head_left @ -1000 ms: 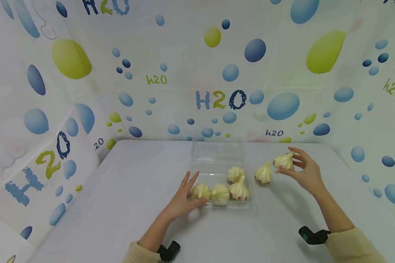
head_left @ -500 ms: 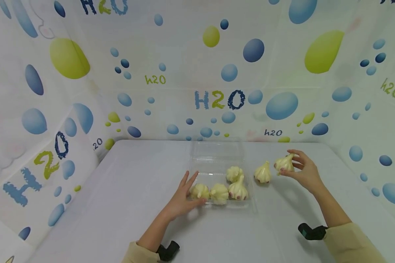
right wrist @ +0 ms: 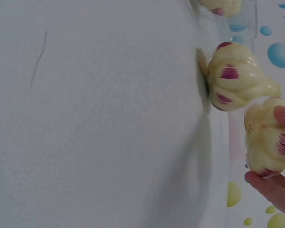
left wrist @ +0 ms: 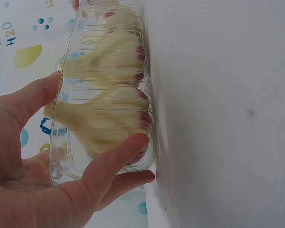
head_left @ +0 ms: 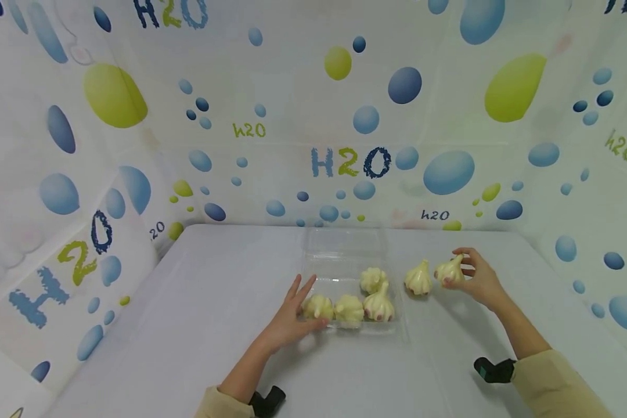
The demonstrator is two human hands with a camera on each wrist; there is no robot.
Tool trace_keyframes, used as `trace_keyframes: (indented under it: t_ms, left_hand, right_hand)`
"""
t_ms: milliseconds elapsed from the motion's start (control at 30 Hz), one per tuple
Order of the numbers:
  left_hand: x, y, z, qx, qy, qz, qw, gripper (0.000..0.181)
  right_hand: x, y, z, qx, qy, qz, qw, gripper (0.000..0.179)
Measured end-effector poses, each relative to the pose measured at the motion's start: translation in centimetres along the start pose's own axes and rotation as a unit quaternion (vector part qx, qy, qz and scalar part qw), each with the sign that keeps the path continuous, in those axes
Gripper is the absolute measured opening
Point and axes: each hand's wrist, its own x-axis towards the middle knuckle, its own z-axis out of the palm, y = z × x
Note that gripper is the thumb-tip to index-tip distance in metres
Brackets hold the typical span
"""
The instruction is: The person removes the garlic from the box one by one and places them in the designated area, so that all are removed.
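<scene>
My left hand (head_left: pixel 287 322) holds the left end of a clear plastic clamshell box (head_left: pixel 339 330), thumb at the front and fingers spread behind the corner. In the left wrist view, that hand (left wrist: pixel 71 190) wraps the box's end wall. Several garlic bulbs (head_left: pixel 349 309) sit inside, along the front and at the back right; the back left compartment shows none. To the right, my right hand (head_left: pixel 483 284) pinches a garlic bulb (head_left: pixel 449 271) by its side, just above the table. Another garlic bulb (head_left: pixel 418 278) stands on the table between it and the box.
The box's lid (head_left: pixel 345 241) lies open toward the back of the white table (head_left: pixel 230 273). A patterned cloth (head_left: pixel 271 81) hangs behind and at the sides. Black wrist devices (head_left: pixel 493 370) stick out near both sleeves.
My right hand has lowered the held garlic bulb slightly toward the table, near the standing bulb. The left hand stays on the box.
</scene>
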Motion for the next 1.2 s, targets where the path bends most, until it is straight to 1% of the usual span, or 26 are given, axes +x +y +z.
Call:
trace_keyframes:
  t_ms: [100, 133, 233, 333, 367, 467, 667, 800, 1067, 1200]
  left_hand:
    - [-0.1, 0.1, 0.0, 0.002, 0.0, 0.0, 1.0, 0.086]
    - [-0.1, 0.2, 0.0, 0.001, 0.0, 0.0, 1.0, 0.086]
    - [-0.1, 0.2, 0.0, 0.003, 0.001, 0.001, 1.0, 0.086]
    - [-0.2, 0.3, 0.0, 0.004, 0.0, 0.0, 1.0, 0.085]
    - [-0.2, 0.3, 0.0, 0.003, -0.001, 0.0, 1.0, 0.084]
    - [-0.2, 0.3, -0.1, 0.004, -0.002, 0.003, 1.0, 0.084]
    - [-0.2, 0.3, -0.1, 0.004, -0.002, 0.003, 1.0, 0.085]
    - [-0.2, 0.3, -0.1, 0.003, -0.004, 0.003, 1.0, 0.085]
    - [-0.1, 0.2, -0.1, -0.001, -0.005, 0.007, 1.0, 0.084]
    - [-0.1, 0.2, -0.1, 0.002, -0.002, 0.006, 1.0, 0.084]
  right_hand:
    - [0.2, 0.9, 0.3, -0.006, -0.011, 0.0, 0.9999, 0.072]
    - [0.3, 1.2, 0.5, -0.003, -0.009, -0.007, 0.9999, 0.07]
    - [0.4, 1.6, 0.8, 0.003, -0.019, -0.011, 0.9998, 0.069]
    - [0.3, 1.5, 1.1, 0.003, -0.032, -0.001, 0.9995, 0.068]
    - [0.4, 1.4, 1.1, 0.001, -0.041, 0.008, 0.9991, 0.068]
    - [0.5, 1.0, 1.2, -0.009, -0.051, 0.017, 0.9985, 0.069]
    - [0.5, 0.5, 1.4, -0.007, -0.065, 0.011, 0.9978, 0.07]
    - [0.6, 0.6, 1.5, -0.006, -0.067, 0.008, 0.9977, 0.071]
    - [0.7, 0.8, 1.5, -0.008, -0.073, 0.01, 0.9972, 0.084]
    - [0.6, 0.5, 1.4, -0.012, -0.075, 0.011, 0.997, 0.087]
